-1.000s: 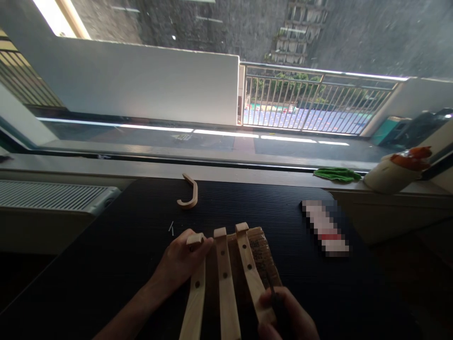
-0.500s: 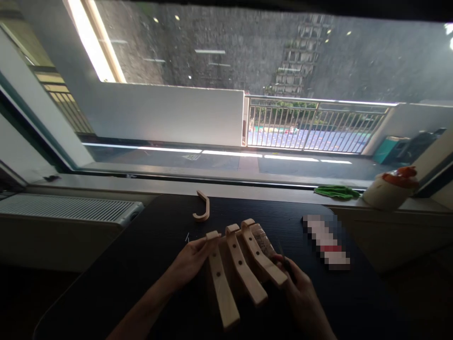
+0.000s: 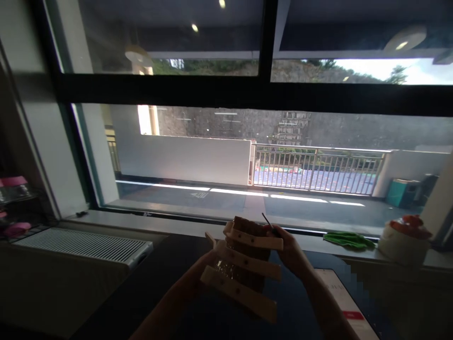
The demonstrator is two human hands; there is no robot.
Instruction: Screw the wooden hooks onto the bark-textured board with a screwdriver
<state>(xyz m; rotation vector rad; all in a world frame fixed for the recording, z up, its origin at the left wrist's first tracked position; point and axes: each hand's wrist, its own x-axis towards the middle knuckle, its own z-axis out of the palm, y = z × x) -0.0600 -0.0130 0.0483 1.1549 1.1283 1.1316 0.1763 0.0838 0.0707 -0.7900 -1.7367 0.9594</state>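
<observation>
A brown board (image 3: 247, 226) carrying three pale wooden hooks is held up over the dark table, the hooks now pointing to the right. Dark screw heads or holes show along each hook (image 3: 244, 260). My left hand (image 3: 200, 269) grips the board at its left side, its fingers partly hidden and in shadow. Up at the right end of the board, my right hand (image 3: 287, 243) is closed on a slim screwdriver (image 3: 266, 220), whose thin shaft points up and left. A loose wooden hook (image 3: 210, 239) shows just behind the left hand, partly covered.
A phone (image 3: 339, 297) lies on the table (image 3: 141, 293) at the right. On the windowsill are a green cloth (image 3: 348, 240) and a white container (image 3: 403, 243) with an orange top. A radiator (image 3: 92, 245) stands at the left under the window.
The board has turned so its hooks point right instead of down toward me. My right hand has risen with the screwdriver. My view has tilted up.
</observation>
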